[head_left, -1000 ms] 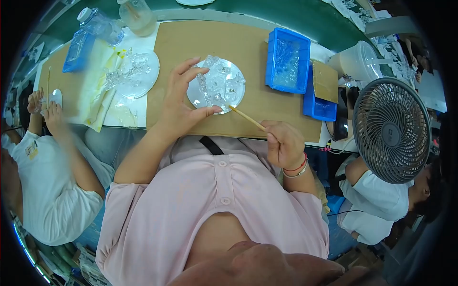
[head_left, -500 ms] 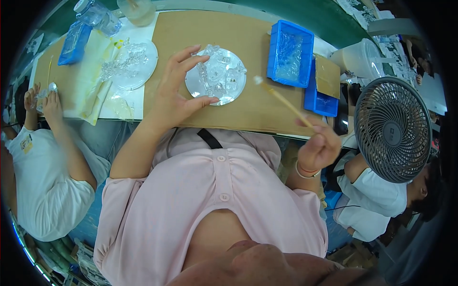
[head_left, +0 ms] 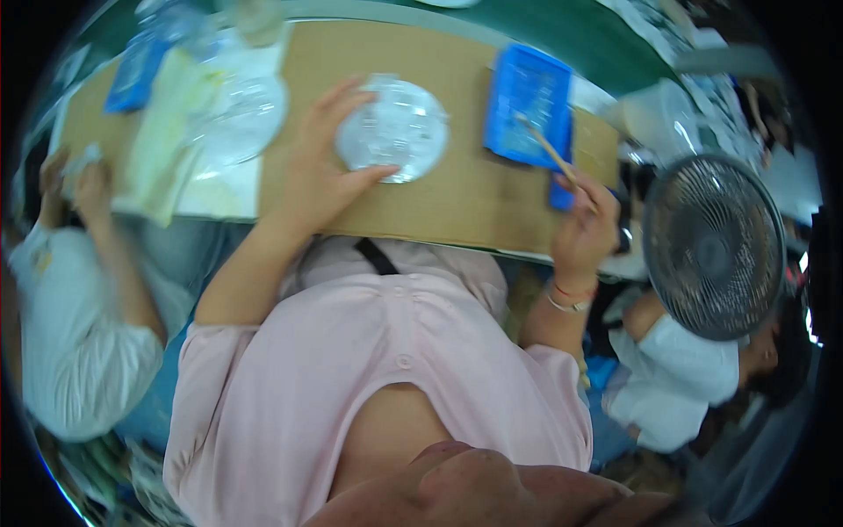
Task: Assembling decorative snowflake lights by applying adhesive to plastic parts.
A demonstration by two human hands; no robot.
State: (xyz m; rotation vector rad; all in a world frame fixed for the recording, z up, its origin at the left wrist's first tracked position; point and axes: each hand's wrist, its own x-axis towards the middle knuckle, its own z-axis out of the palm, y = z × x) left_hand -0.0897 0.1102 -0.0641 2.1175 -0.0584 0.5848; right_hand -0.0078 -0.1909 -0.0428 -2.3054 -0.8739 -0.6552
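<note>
Since the earlier frame, the right hand point(head_left: 584, 230) had carried its thin wooden stick point(head_left: 551, 149) away from the round clear dish point(head_left: 393, 130) toward the upper right of the frame, so that the stick's far end lay over the blue tray point(head_left: 531, 105). Half a second before, the stick had pointed up across bare cardboard, short of the tray. The right fingers were clenched around the lower end of the stick, at the right edge of the desk point(head_left: 457, 198).

The left hand point(head_left: 318, 171) had stayed with the dish near the upper centre of the frame. Its fingers were spread and curved along the dish's left rim, with the thumb reaching under the lower edge, grasping the dish loosely and keeping it flat on the brown cardboard that covered the desk. What lay inside the dish was too blurred to tell.

To the left of the dish, in the upper left of the frame, lay a second clear plastic lid point(head_left: 237, 114) on pale paper, with a blue packet point(head_left: 133, 75) beyond it. A round grey fan point(head_left: 713, 246) stood at the right of the frame, just past the right hand. Another person in a white shirt point(head_left: 75, 342) sat at the left edge, hands raised by the desk corner.
</note>
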